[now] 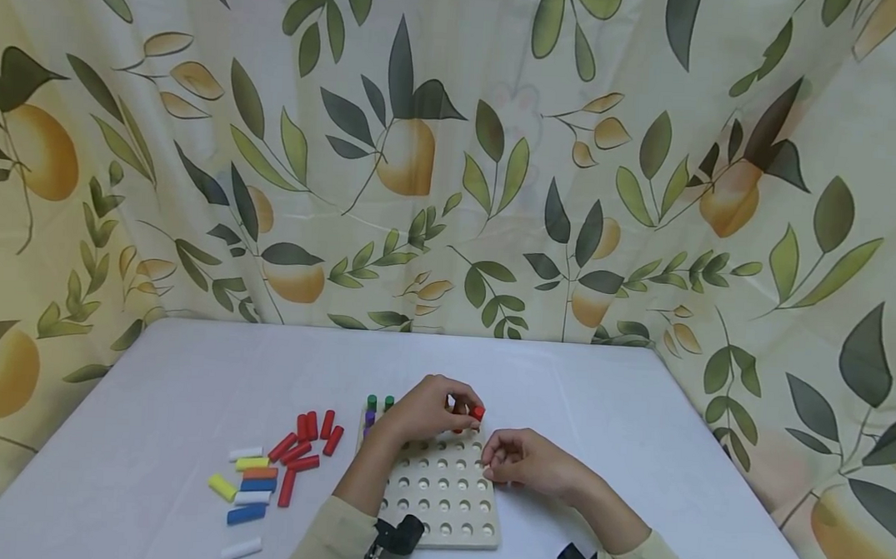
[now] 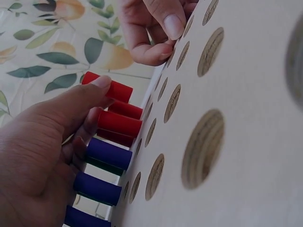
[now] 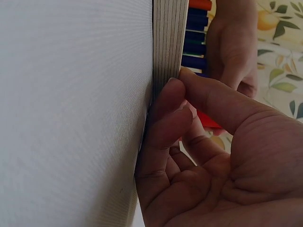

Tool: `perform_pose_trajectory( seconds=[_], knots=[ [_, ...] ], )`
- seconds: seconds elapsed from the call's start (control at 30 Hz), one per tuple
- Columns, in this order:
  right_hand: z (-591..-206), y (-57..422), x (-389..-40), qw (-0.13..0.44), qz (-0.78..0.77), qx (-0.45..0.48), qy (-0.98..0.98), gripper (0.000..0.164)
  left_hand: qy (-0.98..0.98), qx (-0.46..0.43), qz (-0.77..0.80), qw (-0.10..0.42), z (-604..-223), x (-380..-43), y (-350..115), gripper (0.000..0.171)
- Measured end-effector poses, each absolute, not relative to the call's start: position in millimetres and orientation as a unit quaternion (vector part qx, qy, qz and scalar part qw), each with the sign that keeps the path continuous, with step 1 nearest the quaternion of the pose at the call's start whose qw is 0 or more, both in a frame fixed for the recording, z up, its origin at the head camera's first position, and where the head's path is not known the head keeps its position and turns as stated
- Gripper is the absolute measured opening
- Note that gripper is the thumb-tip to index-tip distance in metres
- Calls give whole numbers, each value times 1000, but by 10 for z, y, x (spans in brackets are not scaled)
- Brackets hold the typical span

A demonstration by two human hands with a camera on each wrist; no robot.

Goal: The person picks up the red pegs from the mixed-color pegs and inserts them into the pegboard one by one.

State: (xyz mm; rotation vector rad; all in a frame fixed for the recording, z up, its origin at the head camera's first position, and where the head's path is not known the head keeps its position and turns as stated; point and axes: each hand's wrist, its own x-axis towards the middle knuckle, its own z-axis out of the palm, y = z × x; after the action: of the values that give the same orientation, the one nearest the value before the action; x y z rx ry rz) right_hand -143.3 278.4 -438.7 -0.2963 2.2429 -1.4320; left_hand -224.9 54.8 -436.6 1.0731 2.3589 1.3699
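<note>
My left hand pinches a red peg between thumb and fingers at the far right corner of the wooden pegboard. In the left wrist view, that red peg is at the end of a line of standing red and purple pegs, the thumb lying along its side. My right hand holds the board's right edge, thumb at the upper face and curled fingers against the side, as the right wrist view shows at the layered board edge. Several rows of round holes face up in front of the hands.
Left of the board lie several loose red pegs, with white, yellow, orange and blue pegs nearer the front. Green pegs stand at the board's far left corner. A white cloth covers the table; a patterned curtain hangs behind.
</note>
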Motion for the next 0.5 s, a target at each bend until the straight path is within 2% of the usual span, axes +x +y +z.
perform_pose_trajectory(
  seconds=[0.5],
  knots=[
    [-4413,2795,-1446,235,-522,-103,813,15,805,356,462,105,-4367,-2224,579,15]
  ],
)
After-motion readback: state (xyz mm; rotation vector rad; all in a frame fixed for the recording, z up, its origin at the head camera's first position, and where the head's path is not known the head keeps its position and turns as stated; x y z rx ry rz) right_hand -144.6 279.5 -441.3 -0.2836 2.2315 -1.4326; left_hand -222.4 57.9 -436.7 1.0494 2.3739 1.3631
